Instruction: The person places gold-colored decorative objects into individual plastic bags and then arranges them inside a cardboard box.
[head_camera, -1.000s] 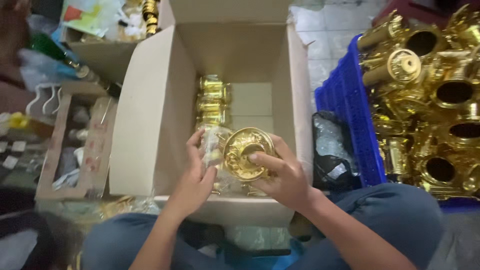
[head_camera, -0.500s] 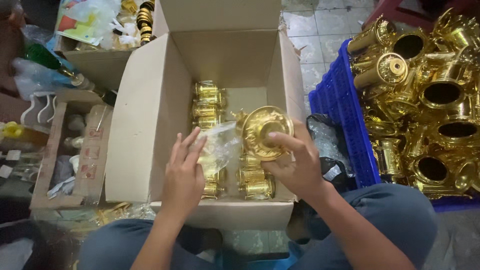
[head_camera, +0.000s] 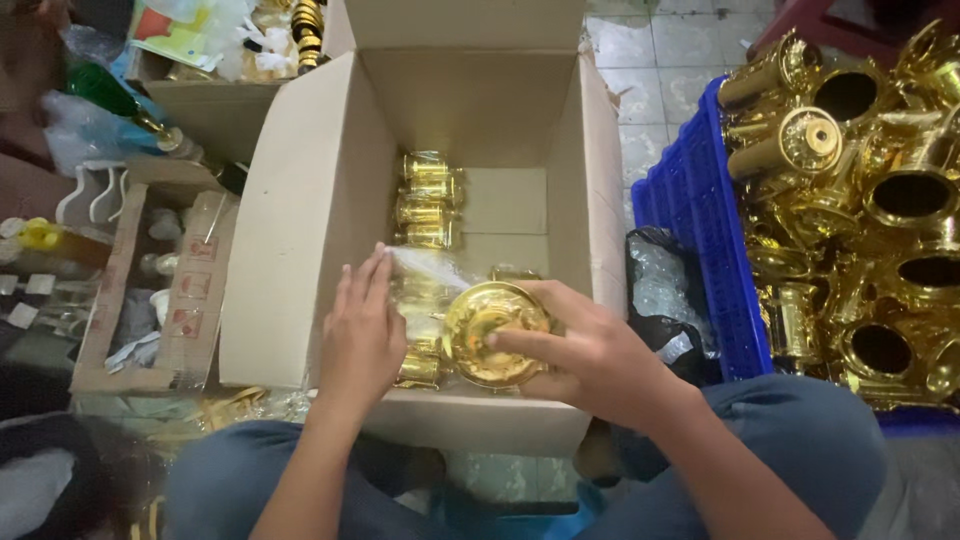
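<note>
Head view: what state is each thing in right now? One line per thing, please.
Cardboard box: flaps open, partly filled.
Gold pieces in the box: wrapped in clear plastic, lying in a row.
Round gold piece: held by the right hand, low in the box.
Left hand: flat on the wrapped pieces.
Blue crate: heaped with unwrapped gold pieces.
</note>
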